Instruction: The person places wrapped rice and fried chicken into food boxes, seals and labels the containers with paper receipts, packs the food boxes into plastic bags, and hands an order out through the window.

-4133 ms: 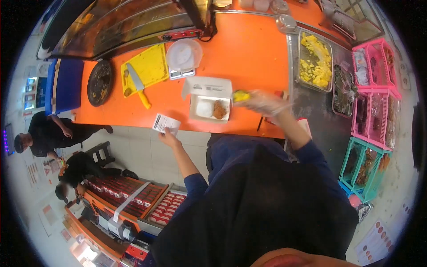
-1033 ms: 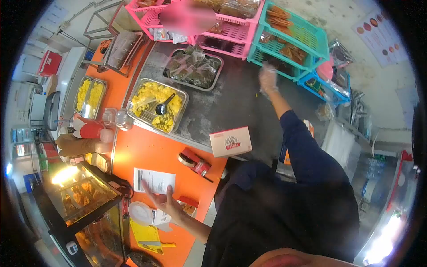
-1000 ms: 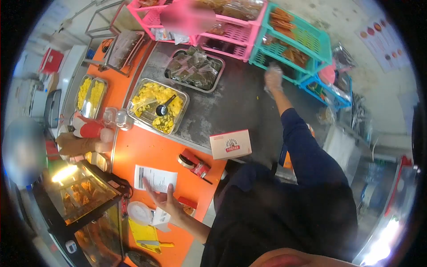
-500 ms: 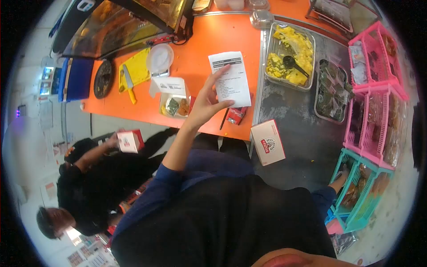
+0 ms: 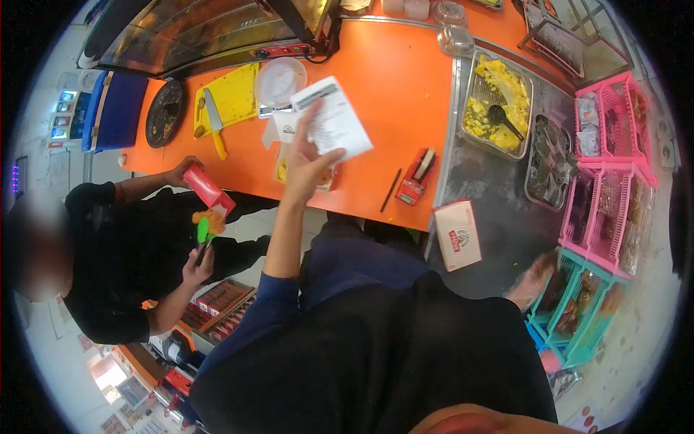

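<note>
Left hand half open — thumb and fingers on printed slip, long axis slanting upper-left to lower-right. Open food box partly behind this nearer hand. Right hand, gloved, beside teal rack — opening and contents: cannot tell.

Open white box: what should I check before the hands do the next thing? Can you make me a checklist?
1. Is the lid of the open white box up? Ok.
2. Can we see all the food inside? Not ok: the left hand and paper cover some.
3. Is the paper held? Ok, between thumb and fingers.
4. Does the right hand wear a glove? Ok, a see-through one.
5. Is the right hand holding something? Cannot tell, at the teal basket.
6. Is the knife away from both hands? Ok.
</note>
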The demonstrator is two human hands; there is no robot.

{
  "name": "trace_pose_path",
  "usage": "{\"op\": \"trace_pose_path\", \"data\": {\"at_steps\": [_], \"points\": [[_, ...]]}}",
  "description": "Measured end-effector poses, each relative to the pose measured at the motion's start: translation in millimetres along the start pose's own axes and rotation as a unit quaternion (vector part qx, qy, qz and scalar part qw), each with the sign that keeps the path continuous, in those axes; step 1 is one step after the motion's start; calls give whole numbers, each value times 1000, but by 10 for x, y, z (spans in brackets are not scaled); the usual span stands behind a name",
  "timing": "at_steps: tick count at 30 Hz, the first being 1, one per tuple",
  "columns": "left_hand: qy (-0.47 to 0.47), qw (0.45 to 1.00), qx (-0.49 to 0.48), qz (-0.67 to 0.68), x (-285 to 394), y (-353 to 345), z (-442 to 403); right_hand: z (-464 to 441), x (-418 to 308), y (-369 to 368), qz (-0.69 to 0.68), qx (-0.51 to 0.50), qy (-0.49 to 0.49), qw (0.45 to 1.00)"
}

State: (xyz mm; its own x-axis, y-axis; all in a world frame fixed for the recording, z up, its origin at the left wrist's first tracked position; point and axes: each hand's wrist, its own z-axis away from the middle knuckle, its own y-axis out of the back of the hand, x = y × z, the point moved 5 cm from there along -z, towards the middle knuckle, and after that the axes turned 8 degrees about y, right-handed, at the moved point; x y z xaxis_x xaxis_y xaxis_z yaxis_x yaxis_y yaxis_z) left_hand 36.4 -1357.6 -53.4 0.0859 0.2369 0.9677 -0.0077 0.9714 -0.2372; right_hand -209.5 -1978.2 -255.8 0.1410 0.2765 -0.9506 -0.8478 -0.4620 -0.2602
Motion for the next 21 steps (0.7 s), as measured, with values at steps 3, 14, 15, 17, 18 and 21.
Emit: {"op": "trace_pose_path", "data": {"at_steps": [3,14,15,17,18,21], "points": [[-63,997,36,-8,338,617,33,1433,-257,-2227,100,-163,-64,980],[12,995,-91,-50,710,863,1356,4442,1352,-5271,272,-689,19,672],[11,992,-113,-51,656,866,1440,4535,1420,-5317,309,-695,73,645],[78,987,-138,-31,536,976,1579,4669,1544,-5308,380,-694,163,589],[106,983,-149,-25,511,1045,1630,4705,1599,-5266,406,-689,195,568],[90,980,-131,-118,446,1330,1705,4771,1743,-5162,464,-666,268,518]]}}
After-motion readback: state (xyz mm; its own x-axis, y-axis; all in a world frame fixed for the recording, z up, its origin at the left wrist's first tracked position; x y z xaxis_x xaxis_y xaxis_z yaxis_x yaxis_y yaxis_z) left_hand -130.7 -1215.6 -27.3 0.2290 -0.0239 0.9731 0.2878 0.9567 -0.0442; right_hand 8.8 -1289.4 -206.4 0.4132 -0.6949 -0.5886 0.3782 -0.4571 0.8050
